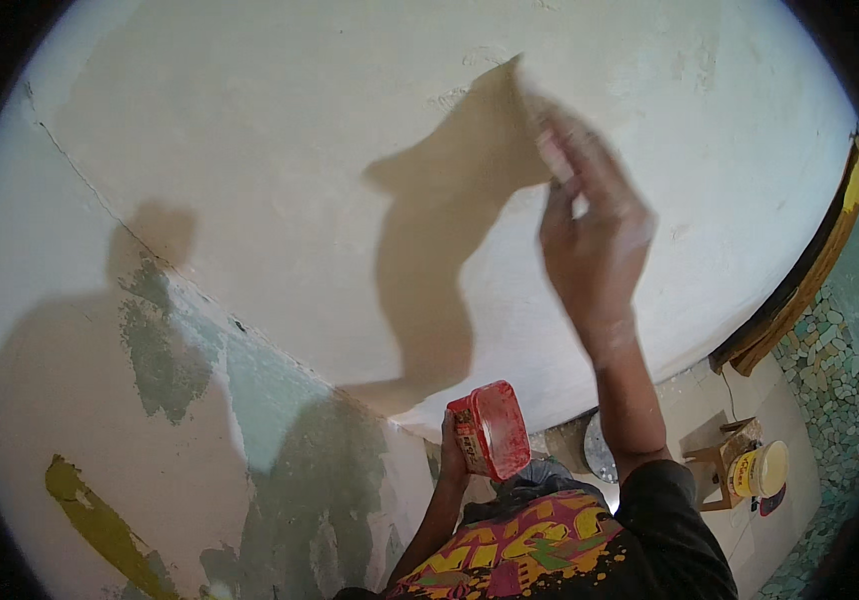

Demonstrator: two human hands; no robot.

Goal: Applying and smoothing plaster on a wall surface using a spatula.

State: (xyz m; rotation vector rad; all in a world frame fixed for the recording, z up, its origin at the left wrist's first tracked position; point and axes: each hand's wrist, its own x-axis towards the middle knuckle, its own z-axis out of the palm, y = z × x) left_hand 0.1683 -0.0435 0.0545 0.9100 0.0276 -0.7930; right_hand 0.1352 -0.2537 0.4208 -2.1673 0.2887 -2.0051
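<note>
The right hand's (602, 240) fingers (588, 145) are bending toward the thumb near the pale wall (740, 190), too blurred for me to tell whether they're grasping anything. Lower down, the left hand (453, 455) is gripping a red tub (480, 420) before the patterned shirt (520, 545). Farther off, a yellow bucket (746, 474) is sitting by a wooden stool (718, 456).

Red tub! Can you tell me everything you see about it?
The red tub is boxy with rounded corners and looks like plastic. Its open mouth shows to the camera; whitish smears streak the inside, but I can't tell how full it is. Its left wall carries printed markings. The person's left grip holds it from the left, just beyond the patterned shirt.
</note>
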